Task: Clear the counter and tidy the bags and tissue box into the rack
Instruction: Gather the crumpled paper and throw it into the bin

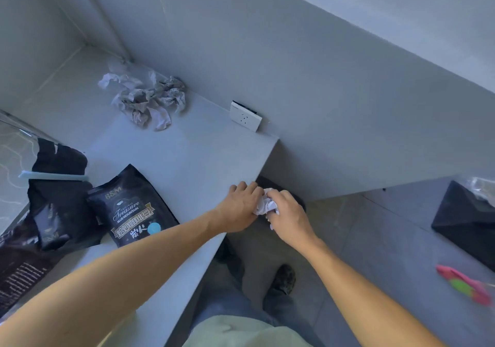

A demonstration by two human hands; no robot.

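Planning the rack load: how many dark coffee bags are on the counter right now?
3 that I can tell: the labelled coffee bag, a smaller clipped one left of it, and a large one at the left edge, partly cut off. More may be hidden.

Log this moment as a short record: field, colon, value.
left hand: at counter edge, touching the tissue wad
right hand: gripping crumpled tissue wad
counter: grey, partly cleared
tissue pile: crumpled, in back corner
coffee bag: flat on counter, label up
other dark bags: at left, one clipped shut
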